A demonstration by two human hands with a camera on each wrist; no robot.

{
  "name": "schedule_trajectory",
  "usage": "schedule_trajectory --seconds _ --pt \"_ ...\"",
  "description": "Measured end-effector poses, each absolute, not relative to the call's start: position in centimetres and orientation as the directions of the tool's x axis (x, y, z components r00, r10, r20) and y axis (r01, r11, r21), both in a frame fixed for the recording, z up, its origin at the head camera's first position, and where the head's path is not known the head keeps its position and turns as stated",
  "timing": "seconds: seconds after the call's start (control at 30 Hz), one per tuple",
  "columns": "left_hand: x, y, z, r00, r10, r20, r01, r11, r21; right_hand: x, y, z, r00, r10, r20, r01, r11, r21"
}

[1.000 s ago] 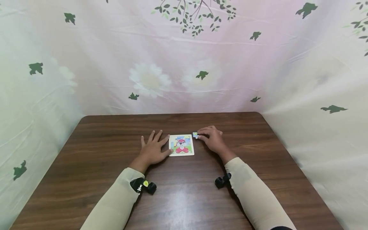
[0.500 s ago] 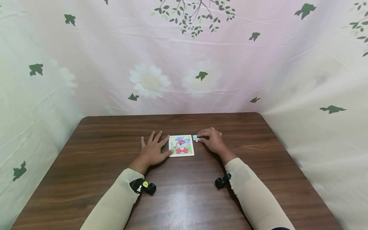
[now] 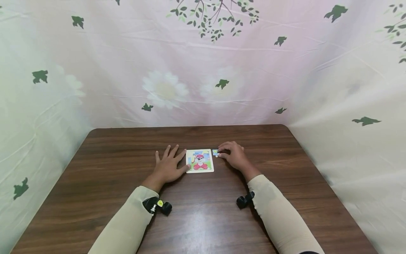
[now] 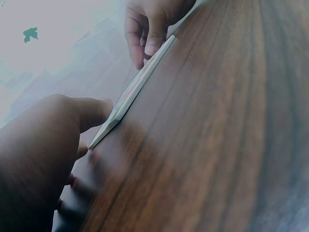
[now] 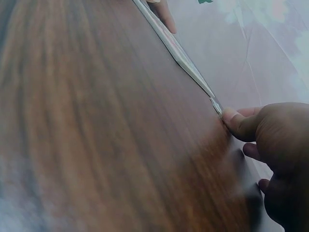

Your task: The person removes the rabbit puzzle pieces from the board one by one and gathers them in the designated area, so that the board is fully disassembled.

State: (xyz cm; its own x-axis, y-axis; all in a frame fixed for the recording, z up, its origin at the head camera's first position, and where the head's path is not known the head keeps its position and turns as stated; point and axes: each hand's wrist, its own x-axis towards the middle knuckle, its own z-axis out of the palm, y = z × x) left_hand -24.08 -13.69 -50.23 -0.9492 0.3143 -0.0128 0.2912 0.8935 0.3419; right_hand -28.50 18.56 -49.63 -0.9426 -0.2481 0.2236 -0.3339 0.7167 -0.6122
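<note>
Pale pink and white cloth (image 3: 196, 60) with green birds and leaves on it hangs behind a shiny brown wooden worktop (image 3: 203, 197). From the head, a person's left hand (image 3: 168, 167) has its fingers spread, gripping nothing, and touches the left side of a flat square picture board (image 3: 200, 161) with a white edge and a pink animal. Just right of the board, the right hand (image 3: 234, 155) pinches a small blue and yellow puzzle piece (image 3: 215, 152) in its grip. A second ago the piece stuck out past the board's far edge; now it is level with that edge, so it seems to be lined up beside the board, outside the picture.

From the left wrist, the left thumb rests on the board.

From the right wrist, thumb and finger hold the piece by the board's corner; I can't tell if the two touch
</note>
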Motion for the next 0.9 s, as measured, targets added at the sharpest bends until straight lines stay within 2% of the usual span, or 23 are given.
schedule_trajectory --seconds 0.47,0.9 --pt "-24.0 -13.8 -49.9 -0.947 0.321 -0.005 0.299 0.888 0.350 -28.8 16.9 -49.8 -0.921 -0.252 0.297 -0.388 0.667 -0.636" --pt "-24.1 -13.7 -50.1 -0.949 0.314 -0.011 0.290 0.887 0.359 -29.0 13.9 -50.1 -0.906 -0.290 0.308 -0.423 0.641 -0.641"
